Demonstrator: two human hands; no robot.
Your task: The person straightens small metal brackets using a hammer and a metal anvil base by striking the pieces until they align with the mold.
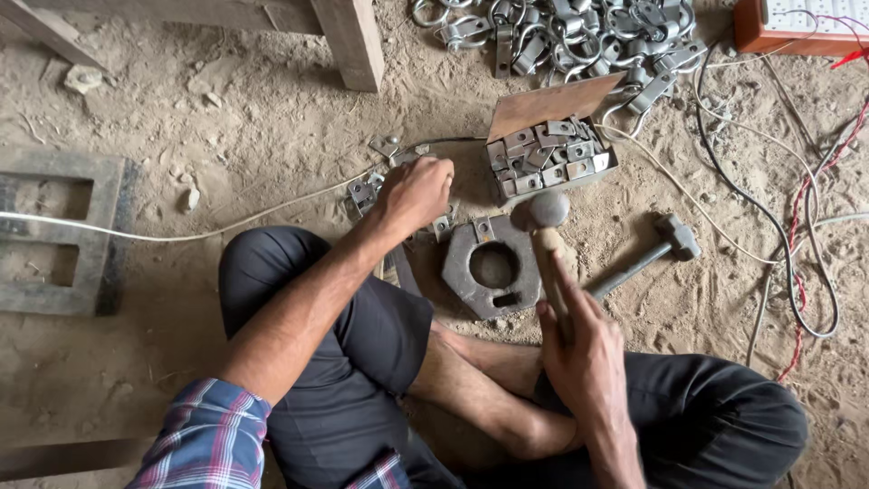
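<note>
A person sat cross-legged on the sandy floor (226, 118), the right hand (579, 349) wrapped tight around the wooden handle of a round-headed hammer (541, 210). The handle ran up and away from the body, its head poised just above the far right edge of a heavy iron block (493, 264) with a round hole through its middle. The left hand (416, 192) reached forward and left of the block, fingers curled down over small bent metal clips (364, 192) scattered on the floor; whether it had actually pinched one could not be told from this angle. The left hand was the nearer to those clips, the block lying between the two hands. Behind it stood an open cardboard box (548, 149) of similar clips, a second hammer (647, 254) lay to the right, and a heap of metal shackles (561, 36) lay beyond.
</note>
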